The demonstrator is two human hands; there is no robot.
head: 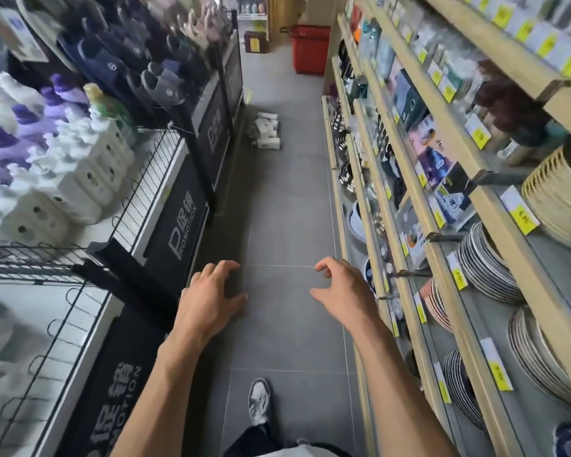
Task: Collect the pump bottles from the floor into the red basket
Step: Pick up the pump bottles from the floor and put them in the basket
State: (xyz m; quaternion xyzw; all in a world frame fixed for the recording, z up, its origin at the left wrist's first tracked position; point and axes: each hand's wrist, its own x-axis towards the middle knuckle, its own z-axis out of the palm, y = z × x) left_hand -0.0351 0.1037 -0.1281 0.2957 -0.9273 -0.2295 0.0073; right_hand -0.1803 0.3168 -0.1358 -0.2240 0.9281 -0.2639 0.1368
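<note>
Narrow aisle floor point(287, 199), pump bottles point(267, 130) left edge, red basket point(310, 49) beyond

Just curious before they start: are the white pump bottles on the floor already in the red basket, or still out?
Still out. The pump bottles sit clustered on the floor beside the left display, while the red basket stands farther down the aisle.

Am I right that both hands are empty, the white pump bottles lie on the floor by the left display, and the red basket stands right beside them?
Not quite. In the head view the red basket stands much farther down the aisle, well beyond the pump bottles. Both the left hand and right hand are empty.
</note>
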